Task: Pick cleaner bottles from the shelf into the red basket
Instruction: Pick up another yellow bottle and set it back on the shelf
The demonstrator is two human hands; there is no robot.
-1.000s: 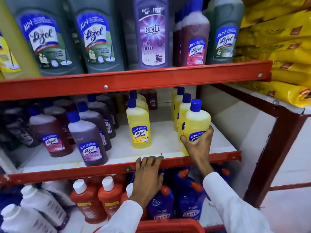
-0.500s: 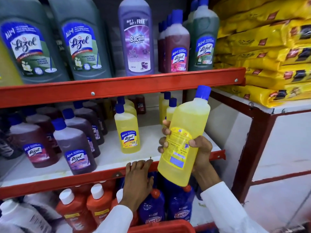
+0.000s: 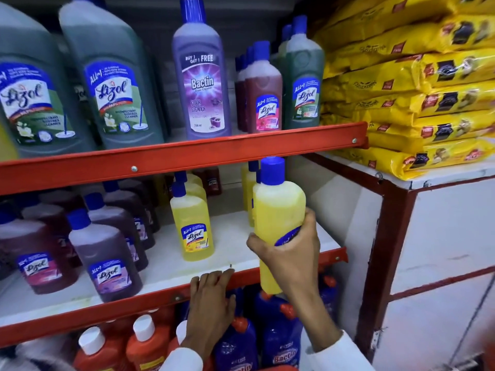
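My right hand grips a yellow cleaner bottle with a blue cap, held upright in front of the middle shelf, off its surface. My left hand rests flat with fingers spread on the shelf's red front rail, holding nothing. More yellow bottles stand on the white shelf board, with dark purple bottles to their left. Only a thin red sliver of the basket rim shows at the bottom edge.
The upper shelf holds large green bottles, a purple Bactin bottle and smaller maroon and green ones. Orange bottles and blue Bactin bottles fill the bottom shelf. Yellow sacks lie stacked on a white cabinet at right.
My right hand lifted the yellow bottle off the shelf, tilted it with the back label toward me, and now holds it upright again. My left hand stayed on the rail.
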